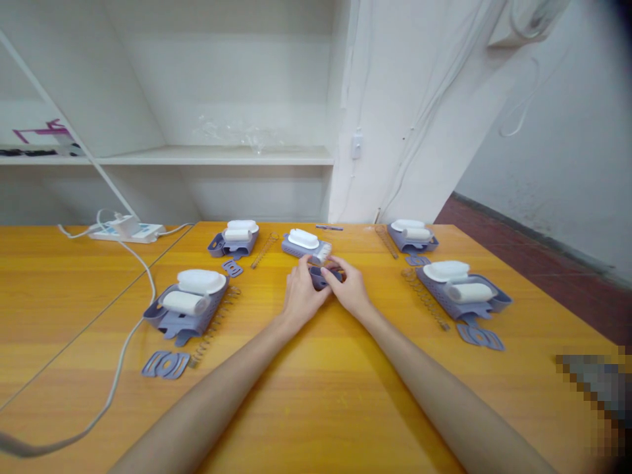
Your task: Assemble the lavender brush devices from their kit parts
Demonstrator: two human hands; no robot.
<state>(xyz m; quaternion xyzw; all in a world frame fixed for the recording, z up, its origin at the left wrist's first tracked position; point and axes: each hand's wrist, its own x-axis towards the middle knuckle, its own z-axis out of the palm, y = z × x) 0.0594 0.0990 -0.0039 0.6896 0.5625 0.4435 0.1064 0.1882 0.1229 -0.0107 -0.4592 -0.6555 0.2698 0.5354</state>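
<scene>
My left hand point(302, 293) and my right hand point(351, 286) meet at the middle of the table. Between them is a small grey-purple plastic holder point(318, 278), rounded at its left end, and the fingers of both hands are closed on it. My fingers hide part of its shape. Just beyond lies a grey-purple perforated basket point(295, 249) with a white oval dish point(303, 239) on top. A clear ribbed piece point(323, 252) sits at that basket's right end, close to my fingertips.
Similar baskets with white dishes and white rolls stand at left point(185, 322), far left point(241, 249), right point(474, 309) and far right point(415, 242). Metal coils point(217, 322) and flat slotted plates point(165, 364) lie beside them. A power strip point(127, 230) trails a white cable point(129, 336) along the left.
</scene>
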